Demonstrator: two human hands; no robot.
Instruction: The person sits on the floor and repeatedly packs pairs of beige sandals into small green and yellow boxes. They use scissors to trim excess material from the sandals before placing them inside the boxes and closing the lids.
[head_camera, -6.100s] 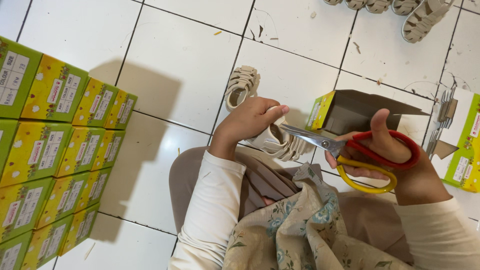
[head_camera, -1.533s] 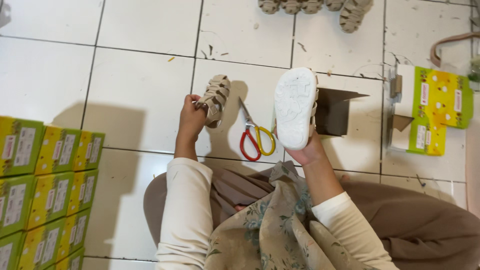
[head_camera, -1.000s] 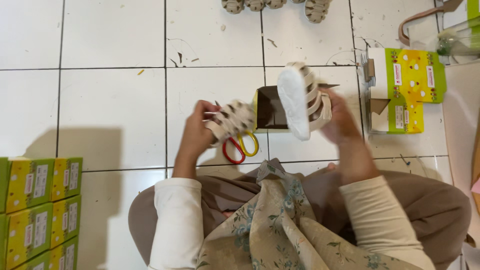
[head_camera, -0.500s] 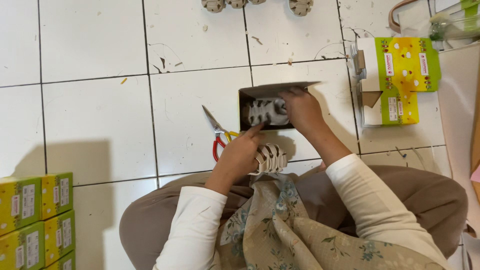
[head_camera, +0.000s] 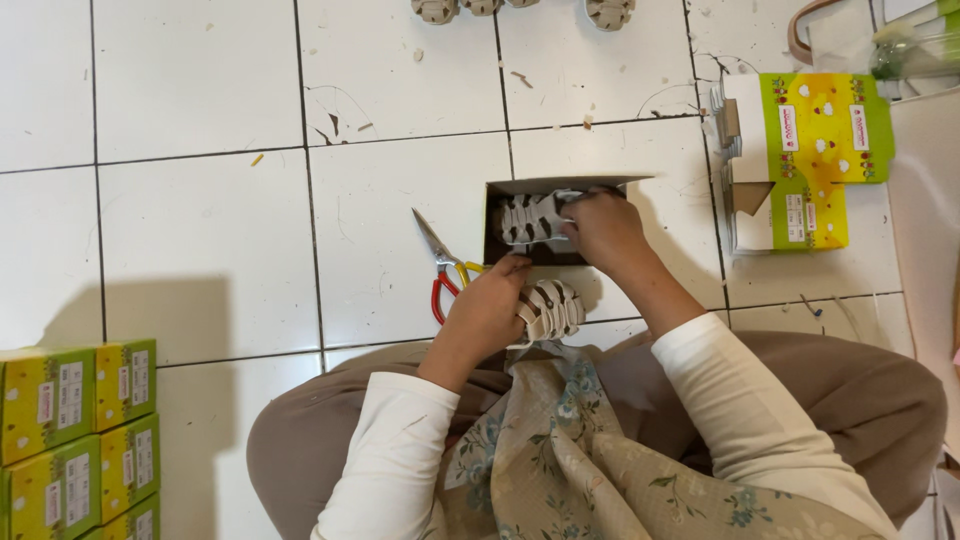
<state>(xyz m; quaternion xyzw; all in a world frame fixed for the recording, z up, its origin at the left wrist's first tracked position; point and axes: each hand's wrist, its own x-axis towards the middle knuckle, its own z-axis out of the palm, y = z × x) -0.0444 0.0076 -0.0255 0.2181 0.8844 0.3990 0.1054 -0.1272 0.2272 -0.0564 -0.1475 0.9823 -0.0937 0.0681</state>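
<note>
Currently packing: right hand (head_camera: 605, 232) presses one beige strappy sandal (head_camera: 535, 217) into the open dark-lined box (head_camera: 497, 235) on the floor tile, fingers curled on it. Left hand (head_camera: 487, 315) grips the second sandal (head_camera: 550, 308) just below the box, beside the red-and-yellow scissors (head_camera: 447, 268). Next move, judged: seat the second sandal alongside the first, calling for a turn to fit.

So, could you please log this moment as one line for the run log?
left hand: holds beige sandal | right hand: sets second sandal in open box | scissors: on floor tile, left of box
</note>
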